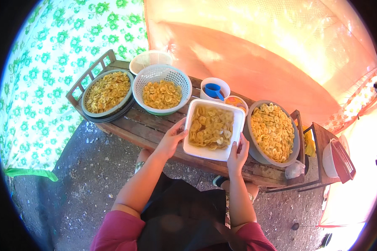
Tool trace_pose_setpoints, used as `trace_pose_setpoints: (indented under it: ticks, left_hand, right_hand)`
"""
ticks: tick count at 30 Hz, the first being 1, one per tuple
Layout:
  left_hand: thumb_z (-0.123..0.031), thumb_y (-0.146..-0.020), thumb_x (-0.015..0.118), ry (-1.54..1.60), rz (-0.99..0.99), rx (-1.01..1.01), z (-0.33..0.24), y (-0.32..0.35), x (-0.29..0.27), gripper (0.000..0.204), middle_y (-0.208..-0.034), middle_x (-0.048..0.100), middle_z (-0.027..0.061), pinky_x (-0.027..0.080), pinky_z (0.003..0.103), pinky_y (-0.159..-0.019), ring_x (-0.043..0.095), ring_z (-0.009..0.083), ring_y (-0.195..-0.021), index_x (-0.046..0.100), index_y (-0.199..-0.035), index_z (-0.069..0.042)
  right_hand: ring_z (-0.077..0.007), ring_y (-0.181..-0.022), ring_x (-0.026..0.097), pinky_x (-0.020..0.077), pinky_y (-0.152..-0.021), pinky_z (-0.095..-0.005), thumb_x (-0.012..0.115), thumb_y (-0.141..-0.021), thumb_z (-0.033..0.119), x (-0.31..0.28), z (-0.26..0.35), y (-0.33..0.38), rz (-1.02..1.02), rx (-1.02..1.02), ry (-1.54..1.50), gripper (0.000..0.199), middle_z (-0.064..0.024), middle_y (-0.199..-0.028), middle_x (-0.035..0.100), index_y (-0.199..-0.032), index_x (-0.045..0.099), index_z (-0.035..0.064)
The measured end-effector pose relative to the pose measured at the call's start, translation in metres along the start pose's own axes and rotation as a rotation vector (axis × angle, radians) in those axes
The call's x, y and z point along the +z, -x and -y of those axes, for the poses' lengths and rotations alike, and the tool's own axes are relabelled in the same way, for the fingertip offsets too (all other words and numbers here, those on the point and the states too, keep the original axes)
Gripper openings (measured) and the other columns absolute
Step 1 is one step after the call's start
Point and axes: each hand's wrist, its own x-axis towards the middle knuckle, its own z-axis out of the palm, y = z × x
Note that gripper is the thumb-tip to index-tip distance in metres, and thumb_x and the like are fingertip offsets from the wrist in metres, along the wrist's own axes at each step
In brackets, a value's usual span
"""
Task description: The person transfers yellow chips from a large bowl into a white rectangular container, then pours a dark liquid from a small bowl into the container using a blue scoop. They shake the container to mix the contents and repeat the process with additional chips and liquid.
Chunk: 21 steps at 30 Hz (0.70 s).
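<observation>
- White plastic, square and deep, the tub (214, 127) of yellow banana chips is sitting on the slatted wooden bench (142, 121), directly at twelve o'clock from the person's body and between both hands.
- Left hand (171, 140) is pressing against the tub's nine-o'clock wall, fingers curled around the rim, thumb up near the edge.
- Right hand (237, 155) is gripping the five-o'clock corner, fingers wrapping over the rim; both hands are equally close, one on each side.
- Tub's longer side is running roughly from six to twelve o'clock, tilted a little toward one.
- Grey bowl (273, 132) of chips is touching or nearly touching the tub at three o'clock; a green-rimmed basket (162, 88) is lying at eleven.
- Fingertips under the tub's base are staying hidden, so whether it is lifting off the bench is impossible to tell.
- Bench's right end is bending into the fisheye rim.
</observation>
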Motion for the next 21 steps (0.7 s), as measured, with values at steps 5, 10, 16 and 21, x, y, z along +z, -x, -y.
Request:
trace_pose_setpoints:
  ticks: [5, 10, 16, 21]
  left_hand:
    - [-0.008, -0.091, 0.058, -0.032, 0.022, -0.021, 0.0001, 0.0016, 0.0012, 0.051, -0.097, 0.057, 0.0016, 0.046, 0.027, -0.079, 0.055, 0.0107, -0.090, 0.043, -0.139, -0.010]
    - [-0.011, -0.090, 0.059, -0.081, 0.009, -0.021, 0.0008, 0.0024, 0.0022, 0.053, -0.102, 0.057, 0.0008, 0.043, 0.026, -0.079, 0.053, 0.0088, -0.090, 0.041, -0.140, -0.012]
    - [-0.011, -0.092, 0.056, -0.039, 0.022, -0.001, 0.0037, 0.0054, 0.0038, 0.048, -0.103, 0.060, 0.0006, 0.044, 0.026, -0.078, 0.055, 0.0090, -0.089, 0.044, -0.139, -0.012]
    - [-0.009, -0.091, 0.057, -0.058, 0.050, -0.019, 0.0024, 0.0052, 0.0053, 0.052, -0.105, 0.058, 0.0013, 0.044, 0.026, -0.083, 0.054, 0.0093, -0.095, 0.041, -0.140, -0.012]
  right_hand:
    - [-0.0130, -0.088, 0.056, 0.0461, -0.078, -0.0261, 0.049, -0.089, -0.003, -0.0001, 0.0035, -0.0019, 0.185, 0.292, 0.132, 0.039, -0.0070, -0.098, 0.056, -0.128, 0.046, 0.0002]
    - [-0.0144, -0.081, 0.054, 0.0452, -0.076, -0.0271, 0.051, -0.089, -0.002, -0.0014, 0.0065, 0.0003, 0.168, 0.282, 0.106, 0.037, -0.0084, -0.095, 0.054, -0.126, 0.048, -0.0027]
    - [-0.0114, -0.076, 0.051, 0.0452, -0.071, -0.0264, 0.052, -0.088, -0.002, -0.0068, 0.0086, 0.0046, 0.006, 0.038, -0.016, 0.040, -0.0051, -0.087, 0.054, -0.128, 0.048, 0.0024]
    - [-0.0125, -0.079, 0.053, 0.0459, -0.073, -0.0266, 0.050, -0.090, -0.002, -0.0077, 0.0055, 0.0045, 0.158, 0.307, 0.075, 0.036, -0.0071, -0.094, 0.055, -0.126, 0.047, -0.0019]
